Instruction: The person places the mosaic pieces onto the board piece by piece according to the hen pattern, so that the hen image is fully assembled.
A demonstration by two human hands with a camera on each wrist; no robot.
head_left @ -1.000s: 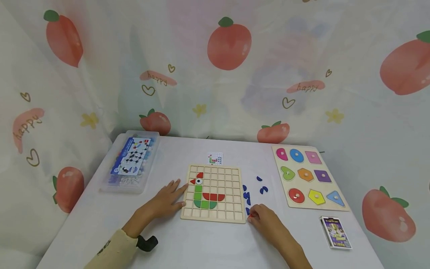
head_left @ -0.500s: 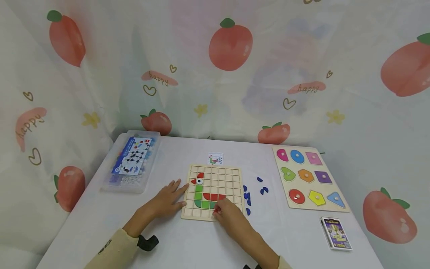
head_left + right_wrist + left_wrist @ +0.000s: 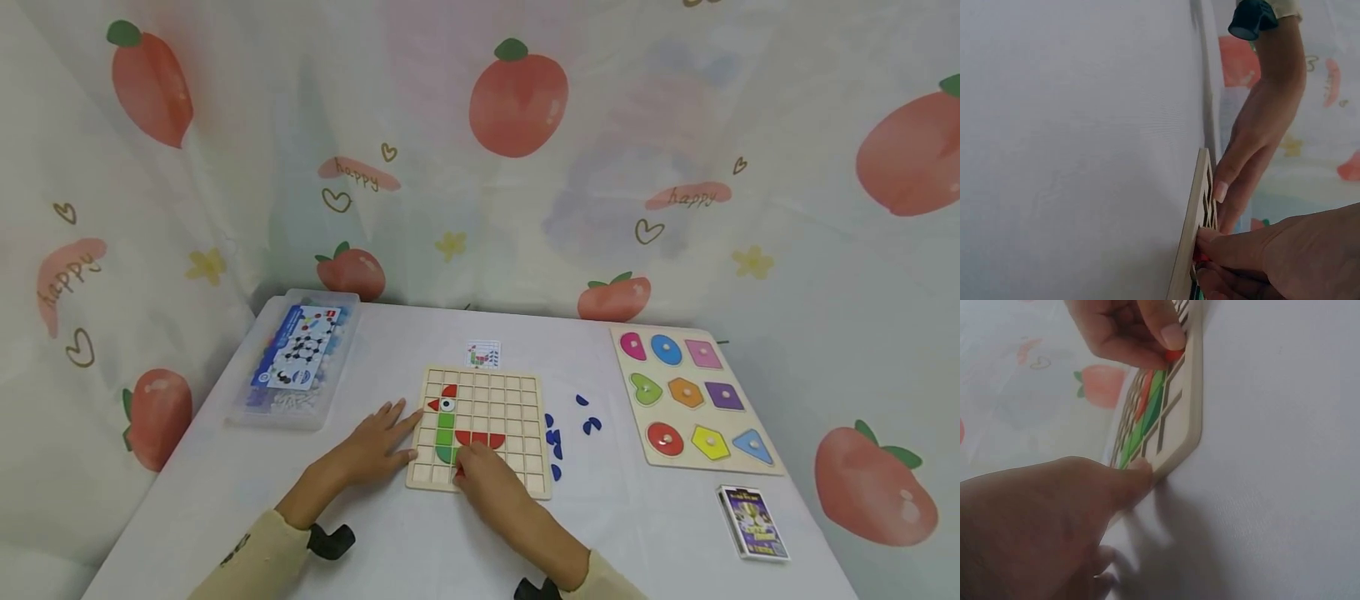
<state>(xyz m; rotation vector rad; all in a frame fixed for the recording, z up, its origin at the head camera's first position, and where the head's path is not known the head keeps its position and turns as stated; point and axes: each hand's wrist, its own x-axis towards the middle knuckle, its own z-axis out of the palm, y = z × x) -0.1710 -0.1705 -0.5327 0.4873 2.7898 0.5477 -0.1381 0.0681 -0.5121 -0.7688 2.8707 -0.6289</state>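
Note:
A wooden grid board (image 3: 517, 408) lies mid-table, with red, green and eye-marked tiles set in its cells as a bird. My left hand (image 3: 372, 446) rests at the board's left edge, fingers spread, its thumb touching the rim. Over the board's lower cells, my right hand (image 3: 491, 483) pinches a small red tile (image 3: 1174, 355) between thumb and fingers; the tile's full shape is hidden. Just above the fingers lies a row of red tiles (image 3: 480, 438). Several blue tiles (image 3: 554, 442) are scattered on the table right of the board.
Behind the board lies a small pattern card (image 3: 483, 354). A clear plastic box (image 3: 296, 362) of parts stands at the back left. On the right are a shape puzzle board (image 3: 693, 400) and a purple card box (image 3: 753, 522).
My right hand has moved left from the blue tiles to the board's lower cells, carrying the red tile. The left hand stays at the board's edge.

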